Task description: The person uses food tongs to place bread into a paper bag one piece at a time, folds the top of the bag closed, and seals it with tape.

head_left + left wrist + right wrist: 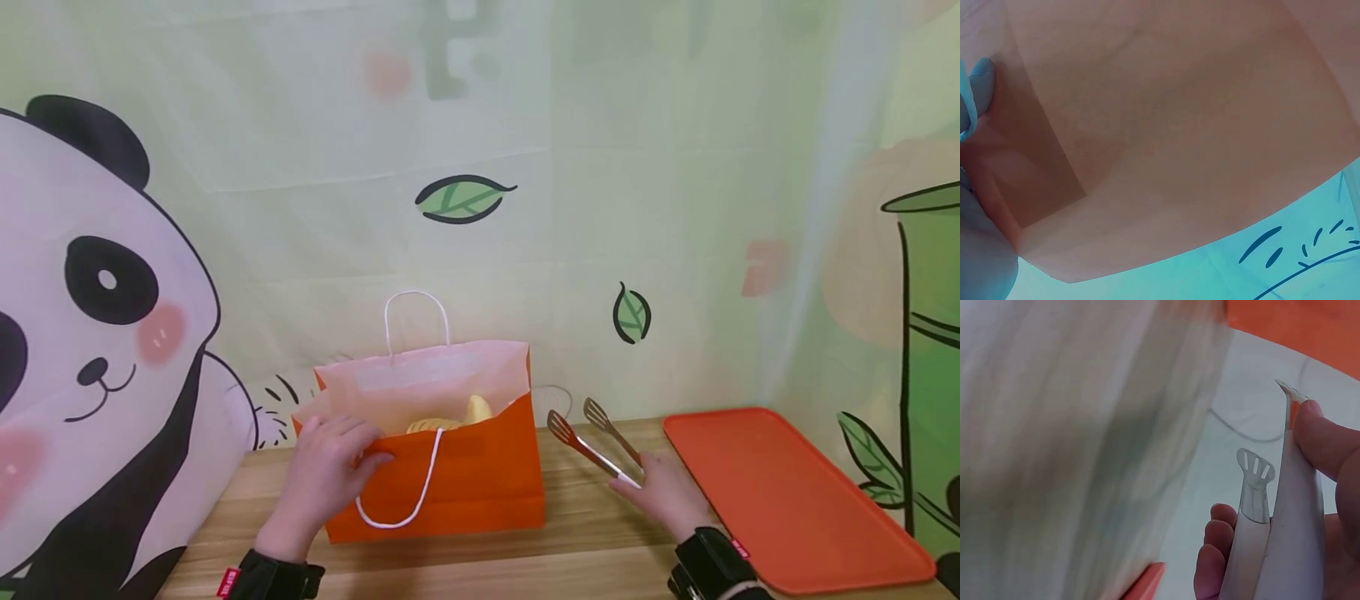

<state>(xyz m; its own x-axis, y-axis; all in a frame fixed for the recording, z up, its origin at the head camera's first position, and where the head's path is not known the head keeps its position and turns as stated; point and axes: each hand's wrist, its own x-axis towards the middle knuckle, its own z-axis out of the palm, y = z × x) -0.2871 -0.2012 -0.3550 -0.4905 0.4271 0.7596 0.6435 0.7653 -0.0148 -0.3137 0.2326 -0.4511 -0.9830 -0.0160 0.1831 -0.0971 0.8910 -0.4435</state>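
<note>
An orange paper bag (480,475) with white cord handles stands upright on the table. Its mouth gapes, and two yellowish bread-like pieces (478,409) show above the front rim. My left hand (330,462) grips the bag's front rim near its left corner; in the left wrist view a fingertip (982,81) shows at the edge beside the bag's inner wall (1179,125). To the right of the bag, my right hand (663,492) holds metal tongs (600,454) with slotted tips. The tongs' two arms stand apart, with nothing between the tips (1255,467).
A red-orange tray (795,500) lies on the wooden table (600,533) at the right, beside my right hand. Close behind the bag hangs a cloth backdrop (675,208) printed with a panda and leaves.
</note>
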